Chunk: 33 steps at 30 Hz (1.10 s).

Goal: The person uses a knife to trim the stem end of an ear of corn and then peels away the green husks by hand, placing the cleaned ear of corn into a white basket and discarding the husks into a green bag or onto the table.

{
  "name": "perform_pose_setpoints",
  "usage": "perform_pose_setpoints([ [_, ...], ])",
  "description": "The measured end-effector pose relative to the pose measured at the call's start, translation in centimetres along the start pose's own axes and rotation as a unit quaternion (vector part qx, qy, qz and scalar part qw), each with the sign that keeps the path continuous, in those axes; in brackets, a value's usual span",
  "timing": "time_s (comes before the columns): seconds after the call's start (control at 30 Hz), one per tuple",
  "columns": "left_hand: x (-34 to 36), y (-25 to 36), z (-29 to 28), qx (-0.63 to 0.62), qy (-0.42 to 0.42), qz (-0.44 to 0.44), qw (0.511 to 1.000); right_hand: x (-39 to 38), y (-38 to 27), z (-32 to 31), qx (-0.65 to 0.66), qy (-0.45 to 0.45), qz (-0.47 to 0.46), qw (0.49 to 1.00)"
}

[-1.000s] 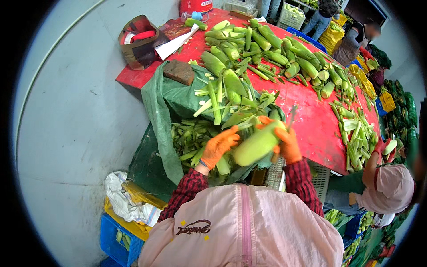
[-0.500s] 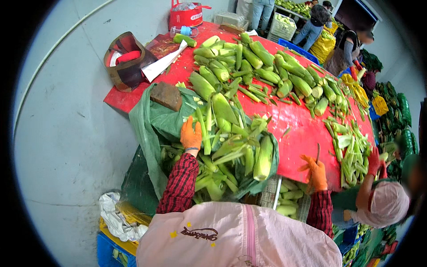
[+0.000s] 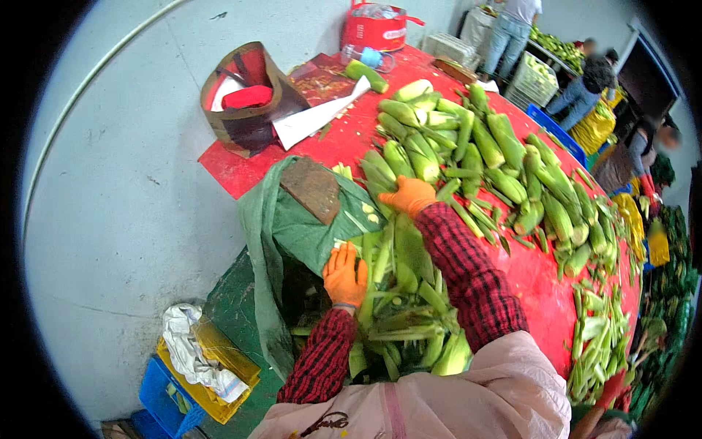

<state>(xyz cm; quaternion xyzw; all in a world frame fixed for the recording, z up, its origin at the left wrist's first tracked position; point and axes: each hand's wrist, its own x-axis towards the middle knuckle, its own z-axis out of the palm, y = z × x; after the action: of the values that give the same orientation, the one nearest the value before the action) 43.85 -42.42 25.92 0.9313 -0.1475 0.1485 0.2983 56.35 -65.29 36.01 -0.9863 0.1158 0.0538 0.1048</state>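
Note:
My right hand point(image 3: 409, 196), in an orange glove, reaches over to the near left edge of a pile of green corn ears point(image 3: 420, 150). Its fingers are bent against the lower end of one ear point(image 3: 377, 168); what lies inside them is hidden. My left hand point(image 3: 345, 276), gloved in orange too, rests with fingers stretched at the mouth of a green sack point(image 3: 259, 241). No object shows in it. Loose corn husks point(image 3: 409, 311) fill the sack opening beside this hand. A brown block point(image 3: 311, 189) lies on the sack's far edge.
A red table point(image 3: 526, 278) carries the corn and more husks point(image 3: 599, 336) at right. Far left stand a dark open bag point(image 3: 252, 102), white paper point(image 3: 322, 121) and a bottle point(image 3: 368, 57). A blue crate point(image 3: 164, 399) sits low left. Co-workers stand at the far right.
My right hand, which held a thin dark blade-like thing at the right, has swung left to the corn pile; that thing no longer shows. My left hand has come nearer me. The view has shifted.

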Motion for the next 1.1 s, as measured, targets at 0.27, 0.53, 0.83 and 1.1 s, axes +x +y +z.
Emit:
perform_pose_setpoints([
  [0.27, 0.1, -0.1, -0.5, 0.0, 0.002, -0.018, 1.0, 3.1, -3.6, -0.4, 0.116, -0.087, 0.068, 0.987],
  [0.53, 0.2, -0.5, -0.7, -0.007, 0.003, -0.014, 1.0, -0.3, -1.8, -5.0, 0.538, -0.069, 0.118, 0.831],
  [0.83, 0.1, -0.1, 0.7, -0.021, 0.006, 0.007, 1.0, -7.0, -3.6, -5.3, 0.272, 0.062, 0.078, 0.957],
  [1.1, -0.2, -0.7, 0.8, 0.005, 0.03, 0.031, 0.999, 1.1, -8.1, 1.2, 0.096, -0.013, 0.117, 0.988],
])
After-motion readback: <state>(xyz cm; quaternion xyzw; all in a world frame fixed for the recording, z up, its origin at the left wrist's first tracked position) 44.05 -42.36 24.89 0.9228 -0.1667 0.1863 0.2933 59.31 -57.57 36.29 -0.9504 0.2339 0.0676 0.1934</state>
